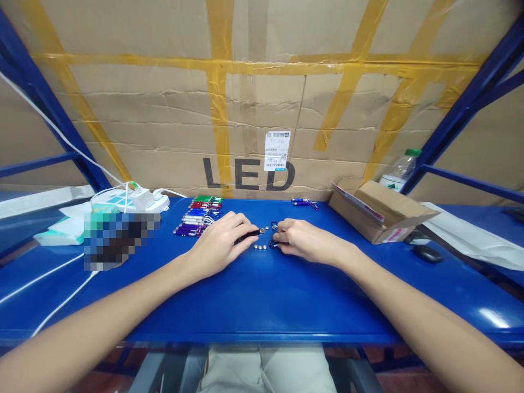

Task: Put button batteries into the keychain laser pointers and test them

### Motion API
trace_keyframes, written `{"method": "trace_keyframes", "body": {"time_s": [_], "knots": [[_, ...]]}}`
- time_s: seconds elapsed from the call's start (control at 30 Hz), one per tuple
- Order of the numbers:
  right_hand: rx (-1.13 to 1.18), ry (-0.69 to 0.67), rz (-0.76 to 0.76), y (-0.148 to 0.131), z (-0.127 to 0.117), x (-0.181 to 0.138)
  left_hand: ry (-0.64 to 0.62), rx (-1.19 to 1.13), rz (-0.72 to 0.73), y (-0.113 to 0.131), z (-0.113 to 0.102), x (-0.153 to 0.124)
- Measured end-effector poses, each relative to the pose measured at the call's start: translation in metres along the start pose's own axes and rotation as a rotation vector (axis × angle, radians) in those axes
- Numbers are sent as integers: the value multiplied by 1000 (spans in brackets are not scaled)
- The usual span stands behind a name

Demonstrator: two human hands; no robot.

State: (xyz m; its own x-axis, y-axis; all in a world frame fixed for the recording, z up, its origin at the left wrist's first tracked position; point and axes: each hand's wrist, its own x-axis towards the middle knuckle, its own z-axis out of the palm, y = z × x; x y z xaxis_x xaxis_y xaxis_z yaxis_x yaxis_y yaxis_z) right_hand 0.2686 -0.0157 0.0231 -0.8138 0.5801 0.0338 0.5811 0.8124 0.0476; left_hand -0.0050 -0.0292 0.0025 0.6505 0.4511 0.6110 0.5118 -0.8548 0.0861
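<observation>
My left hand [224, 240] is closed round a slim black penlight [248, 235], whose silvery end points right. Across a small gap, the fingers of my right hand [295, 238] pinch a small part with a black carabiner clip [272, 245]; its exact shape is partly hidden by the fingers. Between the hands, several small silver button cells [260, 248] lie on the blue table [262, 295]. Left of my left hand are rows of small penlights [200, 213] in green, red, blue, silver and purple, with clips attached.
Blue penlights [303, 202] lie at the back edge. An open cardboard box [380, 210] stands at right, near a bottle [403, 168] and a black computer mouse [427, 253]. At left are a white power strip [158, 204], cables and a blurred-out object [118, 240]. A large carton [172, 125] walls the back.
</observation>
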Motion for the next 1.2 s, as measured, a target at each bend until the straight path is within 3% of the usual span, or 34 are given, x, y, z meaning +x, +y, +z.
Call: {"method": "trace_keyframes", "body": {"time_s": [0.3, 0.67, 1.2], "knots": [[140, 63, -38, 7, 4, 1, -8, 5, 18, -1, 2, -1], [563, 388, -11, 4, 7, 6, -40, -25, 51, -1, 3, -2], [784, 467, 35, -8, 9, 10, -6, -86, -14, 0, 3, -2]]}}
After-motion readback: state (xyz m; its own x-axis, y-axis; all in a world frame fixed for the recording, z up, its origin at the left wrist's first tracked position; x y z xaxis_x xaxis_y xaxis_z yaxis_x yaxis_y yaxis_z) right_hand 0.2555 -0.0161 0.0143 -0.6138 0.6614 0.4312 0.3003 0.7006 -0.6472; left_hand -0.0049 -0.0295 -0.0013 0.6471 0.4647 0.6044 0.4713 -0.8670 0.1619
